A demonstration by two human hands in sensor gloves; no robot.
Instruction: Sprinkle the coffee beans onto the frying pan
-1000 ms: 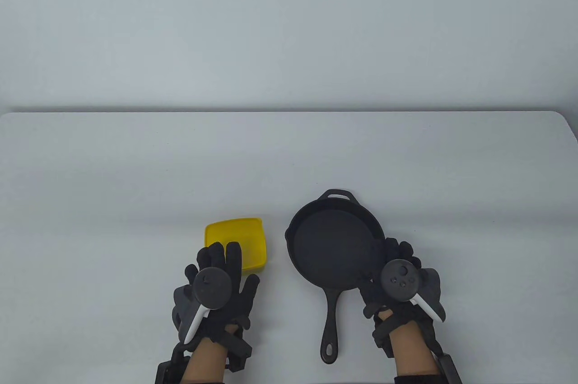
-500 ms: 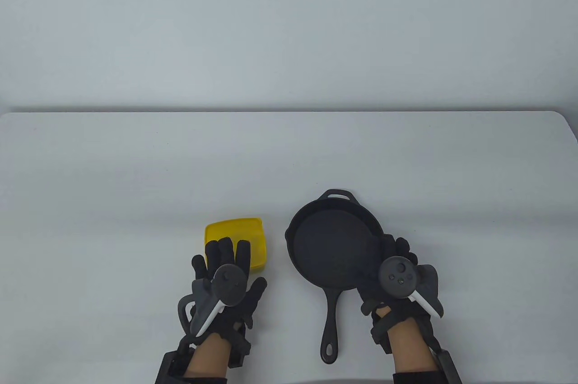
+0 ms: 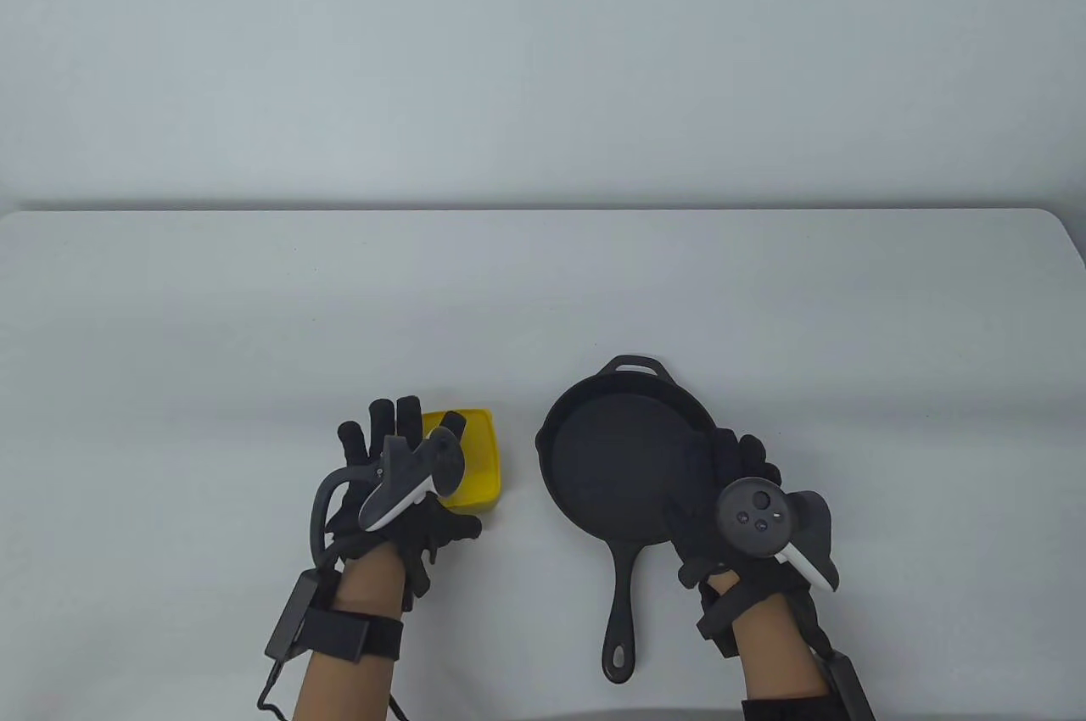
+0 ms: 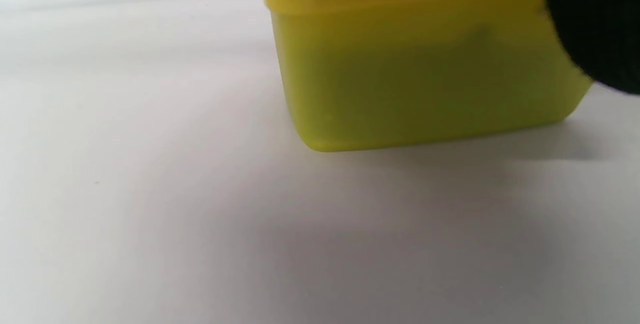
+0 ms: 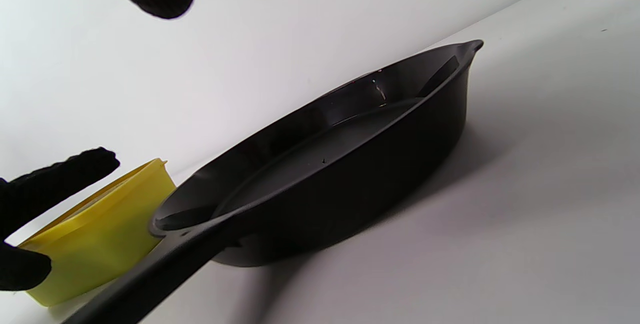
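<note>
Your left hand [image 3: 399,475] hovers spread over the yellow container [image 3: 479,458], grasping nothing; your right hand [image 3: 747,517] lies open by the frying pan [image 3: 624,458]; a careless grab could tip the container.

The desk [image 3: 543,288] lies bare from its far edge down to the pan [image 3: 628,458] and the tub [image 3: 475,458], and out to the far left and far right corners. Pan and tub stand near the near edge, apart, with a narrow bare lane between them. The pan's handle [image 3: 624,619] runs toward the near edge, splitting the near strip. The left hand [image 3: 399,483] covers the tub's left part; the right hand [image 3: 747,517] crowds the pan's right rim.
</note>
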